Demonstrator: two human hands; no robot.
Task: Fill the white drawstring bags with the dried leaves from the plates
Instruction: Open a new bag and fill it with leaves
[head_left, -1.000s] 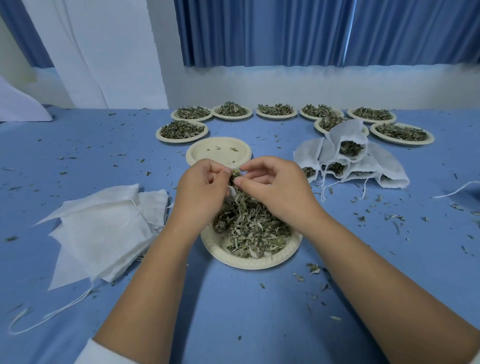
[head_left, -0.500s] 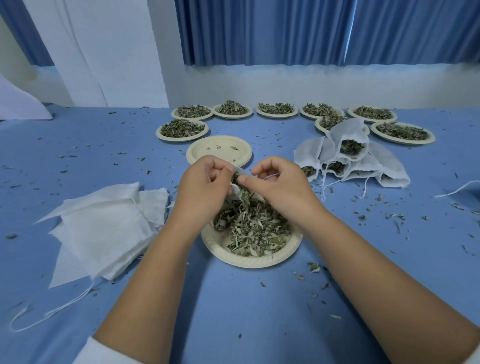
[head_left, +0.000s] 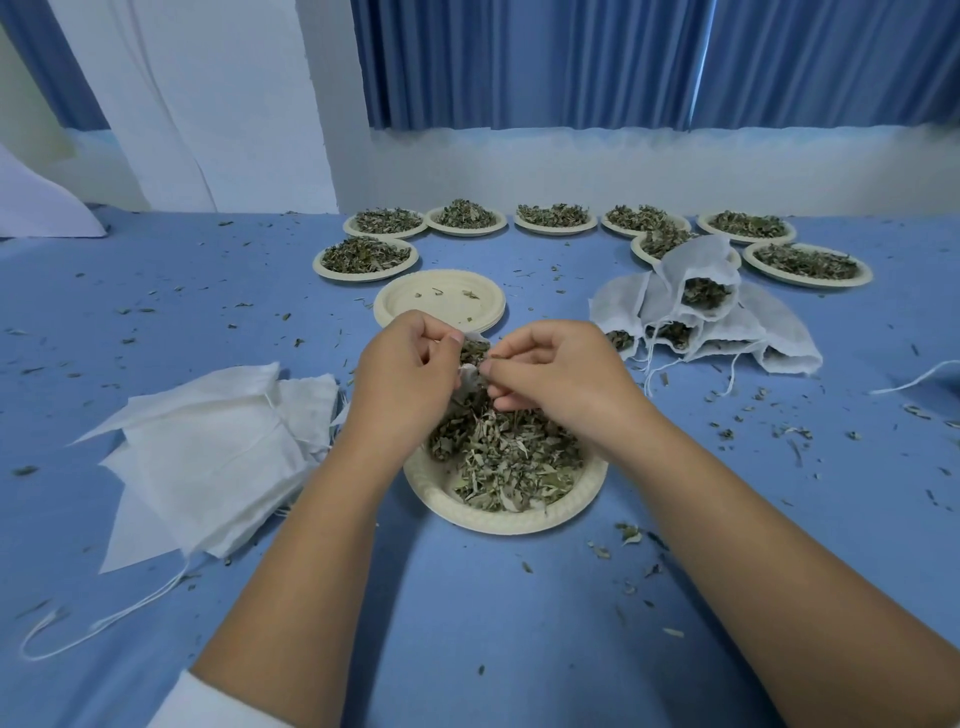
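Crumbs (head_left: 727, 434) litter blue tablecloth (head_left: 493, 623); curtains (head_left: 571, 62) behind; left hand (head_left: 402, 379), right hand (head_left: 561, 374) pinch bag (head_left: 469, 370).

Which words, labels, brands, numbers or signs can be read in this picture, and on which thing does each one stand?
None: no text can be read anywhere in this view.
The plates, the empty bags, the filled bags, the table cover and the curtains show no print, label or number.
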